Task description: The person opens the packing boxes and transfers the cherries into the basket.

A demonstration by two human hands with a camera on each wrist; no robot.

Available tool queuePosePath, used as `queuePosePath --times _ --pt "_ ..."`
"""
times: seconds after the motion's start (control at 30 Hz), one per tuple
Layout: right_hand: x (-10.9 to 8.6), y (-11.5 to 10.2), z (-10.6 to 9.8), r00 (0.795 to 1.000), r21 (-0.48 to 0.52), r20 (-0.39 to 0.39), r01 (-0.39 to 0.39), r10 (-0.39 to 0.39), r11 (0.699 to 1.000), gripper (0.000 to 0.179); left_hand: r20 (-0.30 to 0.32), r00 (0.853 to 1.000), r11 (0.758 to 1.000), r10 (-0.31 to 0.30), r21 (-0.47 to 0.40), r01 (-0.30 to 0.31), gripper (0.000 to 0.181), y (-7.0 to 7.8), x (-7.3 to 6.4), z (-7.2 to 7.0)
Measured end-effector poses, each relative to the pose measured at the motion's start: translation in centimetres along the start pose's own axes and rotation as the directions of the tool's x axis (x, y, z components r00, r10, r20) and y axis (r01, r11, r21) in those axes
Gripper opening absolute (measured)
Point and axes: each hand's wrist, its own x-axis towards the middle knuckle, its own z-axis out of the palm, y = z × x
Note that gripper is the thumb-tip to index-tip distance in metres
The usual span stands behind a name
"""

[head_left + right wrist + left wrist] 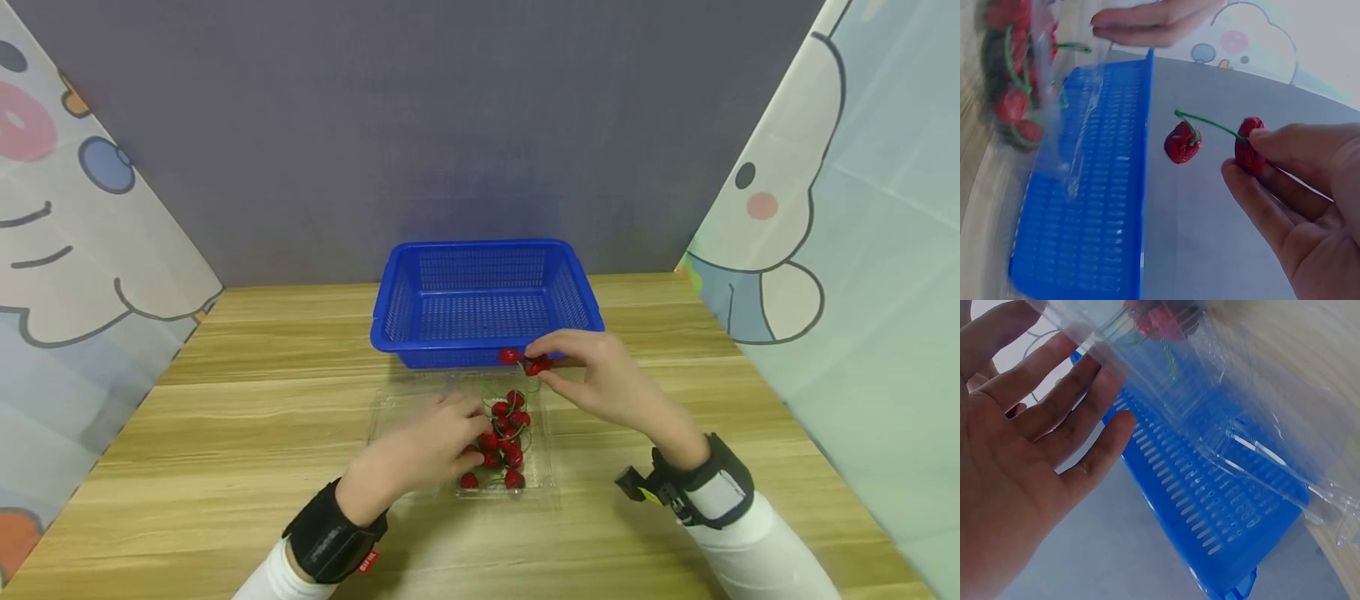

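My right hand (600, 379) pinches a shiny red artificial cherry (1249, 150) between thumb and fingers. A green stem joins it to a second cherry (1182, 143), which dangles free in the right wrist view. Both are at the front rim of the blue basket (480, 344) in the head view. Over the clear plastic box (542, 479), my left hand (427, 442) reaches toward the cherries (513, 457) inside, fingers loosely bent. The left wrist view has its fingers extended close to the box wall; whether they touch a cherry is hidden.
Behind the box the slotted basket stands against a grey backdrop (435, 125). The box's transparent lid (386, 408) lies to its left, partly under my left hand. Wood-grain tabletop (247, 417) stretches to both sides, bordered by cartoon-printed sheets (862, 333).
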Motion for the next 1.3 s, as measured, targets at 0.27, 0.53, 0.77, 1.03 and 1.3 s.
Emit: queuePosePath --times 0.27,0.53,0.77,1.03,1.3 --pt "0.2 1.6 -0.6 0.99 -0.08 -0.098 -0.114 0.106 0.99 0.033 0.047 0.999 0.999 0.0 -0.046 0.002 0.022 0.3 0.3 0.4" --pt "1.0 2.2 -1.6 0.963 -0.059 -0.146 -0.237 0.227 0.97 0.028 0.059 0.998 1.0 0.002 0.004 -0.002 0.024 0.5 0.3 0.6" --pt "1.3 3.1 -2.3 0.929 -0.093 -0.178 -0.343 0.324 0.935 0.023 0.116 0.993 1.0 -0.011 0.011 0.009 0.027 0.8 0.3 0.4" --pt "1.7 4.6 -2.6 0.914 -0.138 -0.162 -0.395 0.373 0.908 0.019 0.15 0.989 1.0 0.006 0.002 -0.007 0.019 1.1 0.0 0.3" --pt "2.5 5.8 -3.1 0.906 -0.219 -0.122 -0.422 0.404 0.88 0.019 0.185 0.982 1.0 0.029 0.006 -0.03 0.024 1.0 0.5 0.5"
